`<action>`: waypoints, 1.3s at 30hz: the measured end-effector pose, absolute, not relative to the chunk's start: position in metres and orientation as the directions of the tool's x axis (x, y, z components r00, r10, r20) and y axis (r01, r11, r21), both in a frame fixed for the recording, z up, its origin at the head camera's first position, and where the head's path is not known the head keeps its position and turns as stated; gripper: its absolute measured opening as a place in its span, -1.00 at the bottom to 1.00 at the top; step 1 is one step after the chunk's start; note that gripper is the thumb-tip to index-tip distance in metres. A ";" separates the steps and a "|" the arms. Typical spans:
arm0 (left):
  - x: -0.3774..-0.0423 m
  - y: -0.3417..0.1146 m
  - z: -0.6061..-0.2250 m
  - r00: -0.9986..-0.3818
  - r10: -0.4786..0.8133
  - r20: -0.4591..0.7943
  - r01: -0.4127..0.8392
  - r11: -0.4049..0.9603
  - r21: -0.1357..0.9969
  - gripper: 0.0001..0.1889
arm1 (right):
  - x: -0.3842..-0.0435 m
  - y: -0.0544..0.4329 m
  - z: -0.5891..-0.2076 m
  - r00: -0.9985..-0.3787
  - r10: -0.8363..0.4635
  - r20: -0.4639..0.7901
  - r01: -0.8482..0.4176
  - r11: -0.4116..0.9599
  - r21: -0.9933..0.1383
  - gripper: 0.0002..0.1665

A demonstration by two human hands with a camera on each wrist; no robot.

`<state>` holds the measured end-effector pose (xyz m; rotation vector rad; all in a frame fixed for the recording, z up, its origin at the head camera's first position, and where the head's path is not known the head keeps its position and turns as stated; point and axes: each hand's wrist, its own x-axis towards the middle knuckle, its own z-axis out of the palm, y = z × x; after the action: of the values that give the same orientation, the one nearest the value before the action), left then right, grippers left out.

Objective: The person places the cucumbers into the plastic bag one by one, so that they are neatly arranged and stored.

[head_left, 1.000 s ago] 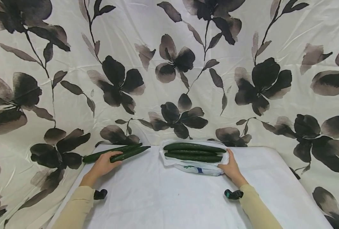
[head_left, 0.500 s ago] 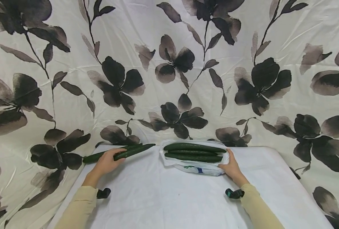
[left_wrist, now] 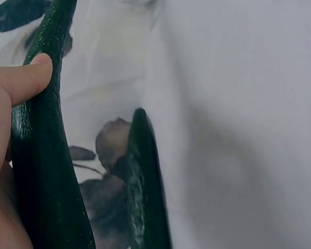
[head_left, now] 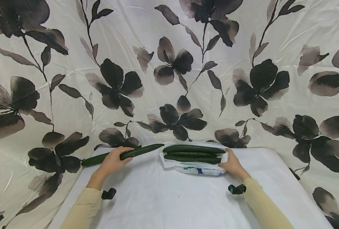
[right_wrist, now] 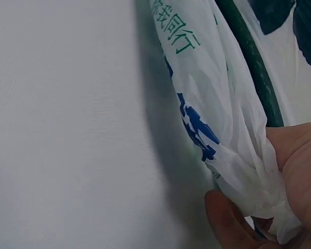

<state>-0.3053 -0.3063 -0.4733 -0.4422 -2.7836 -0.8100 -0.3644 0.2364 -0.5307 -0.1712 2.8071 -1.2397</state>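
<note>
My left hand (head_left: pixel 113 163) holds a long dark green cucumber (head_left: pixel 143 151), thumb across its side, with the far end tilted up toward the bag. Behind that hand a second cucumber (head_left: pixel 95 160) lies at the table's back left; its tapered end (left_wrist: pixel 145 192) shows in the left wrist view. My right hand (head_left: pixel 234 163) grips the right end of a white plastic bag (head_left: pixel 205 171), thumb and fingers bunching the film. Three cucumbers (head_left: pixel 194 148) lie side by side in the bag's mouth. Green and blue print (right_wrist: pixel 199 127) marks the bag's front side.
A white cloth covers the table (head_left: pixel 169 200). Floral fabric (head_left: pixel 172 63) hangs behind the table's back edge and spreads along both sides. Each wrist carries a small black device, such as the left one (head_left: pixel 108 194).
My left hand has lifted its cucumber and moved it right, so the tip now reaches the bag's left edge. The right hand keeps its grip on the bag.
</note>
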 end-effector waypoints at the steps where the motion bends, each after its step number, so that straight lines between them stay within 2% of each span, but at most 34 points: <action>1: -0.305 -0.304 -0.473 -0.929 0.235 0.287 0.352 0.800 0.486 -0.54 | -0.365 0.237 -0.529 -0.991 -0.129 -0.024 -0.069 0.664 -0.744 0.14; 8: -0.305 -0.286 -0.475 -0.904 0.272 0.331 0.411 0.766 0.494 -0.55 | -0.367 0.239 -0.517 -0.989 -0.114 -0.094 0.003 0.619 -0.786 0.07; 15: -0.303 -0.269 -0.481 -0.898 0.283 0.337 0.426 0.746 0.511 -0.54 | -0.365 0.234 -0.509 -0.988 -0.143 -0.060 -0.050 0.659 -0.750 0.02; 22: -0.308 -0.249 -0.483 -0.892 0.309 0.329 0.447 0.713 0.541 -0.56 | -0.369 0.241 -0.508 -0.971 -0.195 -0.137 -0.023 0.649 -0.760 -0.04; 28: -0.313 -0.238 -0.481 -0.889 0.325 0.323 0.456 0.699 0.551 -0.56 | -0.377 0.249 -0.503 -0.955 -0.238 -0.176 0.010 0.569 -0.823 -0.17; 30: -0.315 -0.234 -0.481 -0.886 0.335 0.319 0.462 0.695 0.552 -0.57 | -0.381 0.252 -0.504 -0.944 -0.252 -0.211 0.052 0.519 -0.853 -0.13; 35: -0.318 -0.223 -0.481 -0.880 0.349 0.322 0.475 0.681 0.557 -0.57 | -0.383 0.255 -0.511 -0.900 -0.335 -0.277 0.122 0.417 -0.901 0.11; 39: -0.319 -0.214 -0.481 -0.868 0.365 0.337 0.496 0.661 0.563 -0.58 | -0.383 0.252 -0.518 -0.928 -0.298 -0.223 0.054 0.486 -0.872 0.11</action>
<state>-0.3191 -0.2136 -0.4813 -0.7036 -2.6823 -0.9951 -0.3825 0.2517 -0.5178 -0.2049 2.3916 -1.4222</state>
